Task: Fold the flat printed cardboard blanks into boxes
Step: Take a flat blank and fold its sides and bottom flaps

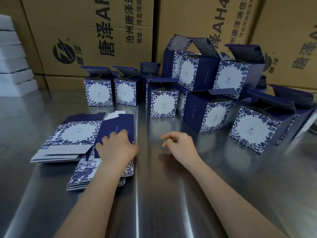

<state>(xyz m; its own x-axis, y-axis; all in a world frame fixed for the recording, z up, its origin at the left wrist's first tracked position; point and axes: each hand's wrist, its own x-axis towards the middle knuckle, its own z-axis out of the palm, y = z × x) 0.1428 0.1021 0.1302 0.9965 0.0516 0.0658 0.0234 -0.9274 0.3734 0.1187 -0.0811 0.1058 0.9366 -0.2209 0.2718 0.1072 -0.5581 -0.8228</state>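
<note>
Our left hand (pixel 116 148) pressed curled fingers on the top blank (pixel 118 125) of the stack (pixel 56 156) on the table (pixel 154 194), our right hand (pixel 180 145) hovered apart, empty; we judged the card light, stiff, slick, best pinched at an edge.

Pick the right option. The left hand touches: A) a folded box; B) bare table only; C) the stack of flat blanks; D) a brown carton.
C: the left hand rests on the top flat blank, on its navy panel; the folded boxes stand farther back.
</note>
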